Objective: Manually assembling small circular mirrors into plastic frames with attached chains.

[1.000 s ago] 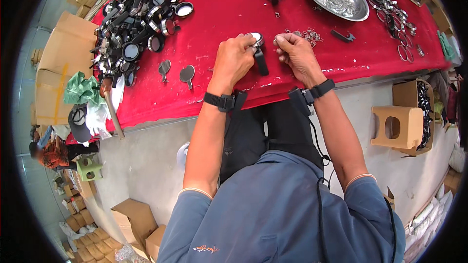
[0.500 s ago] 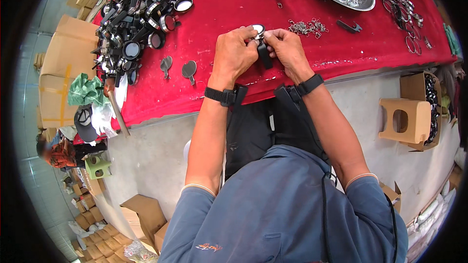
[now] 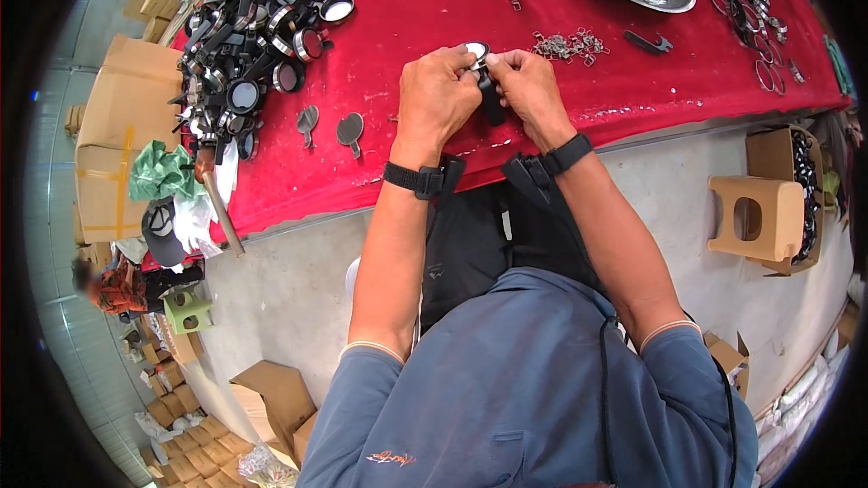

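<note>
A red-covered tabletop [image 3: 633, 81] in a workshop. Left hand [image 3: 440, 95] and right hand [image 3: 526, 86] pinch a small round mirror [image 3: 476, 52] with black handle above it; probably light, rigid, breakable glass, best held by rim.

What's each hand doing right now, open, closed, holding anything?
Left hand: closed, pinching the round mirror piece from its left side.
Right hand: closed on the same piece, at its black handle.

Hands [image 3: 484, 90] hide most of the small mirror [image 3: 476, 51].
</note>
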`<action>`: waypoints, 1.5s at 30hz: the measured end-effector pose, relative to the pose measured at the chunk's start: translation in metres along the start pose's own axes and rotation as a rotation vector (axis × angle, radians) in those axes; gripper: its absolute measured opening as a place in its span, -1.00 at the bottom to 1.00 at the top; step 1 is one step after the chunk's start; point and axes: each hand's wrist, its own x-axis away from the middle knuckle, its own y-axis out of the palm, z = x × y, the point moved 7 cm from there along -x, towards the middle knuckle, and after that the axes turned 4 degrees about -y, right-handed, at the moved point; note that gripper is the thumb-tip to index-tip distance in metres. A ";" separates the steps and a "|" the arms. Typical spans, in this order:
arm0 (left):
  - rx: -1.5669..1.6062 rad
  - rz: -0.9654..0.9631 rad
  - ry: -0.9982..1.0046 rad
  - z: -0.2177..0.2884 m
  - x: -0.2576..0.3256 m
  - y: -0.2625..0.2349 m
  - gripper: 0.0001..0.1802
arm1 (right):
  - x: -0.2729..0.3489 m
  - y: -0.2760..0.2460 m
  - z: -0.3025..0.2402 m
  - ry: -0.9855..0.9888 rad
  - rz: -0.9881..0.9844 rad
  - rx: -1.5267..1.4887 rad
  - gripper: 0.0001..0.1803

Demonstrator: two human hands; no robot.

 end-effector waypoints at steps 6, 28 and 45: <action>0.003 -0.003 -0.008 0.001 0.000 0.001 -0.64 | 0.000 0.001 0.001 -0.013 0.054 0.072 -0.66; 0.045 0.056 -0.017 -0.002 0.005 0.001 -0.65 | 0.000 0.001 -0.002 -0.038 0.068 0.149 -0.61; 0.054 0.109 0.025 -0.002 0.005 0.001 -0.70 | 0.000 0.002 -0.001 -0.074 0.082 0.215 -0.57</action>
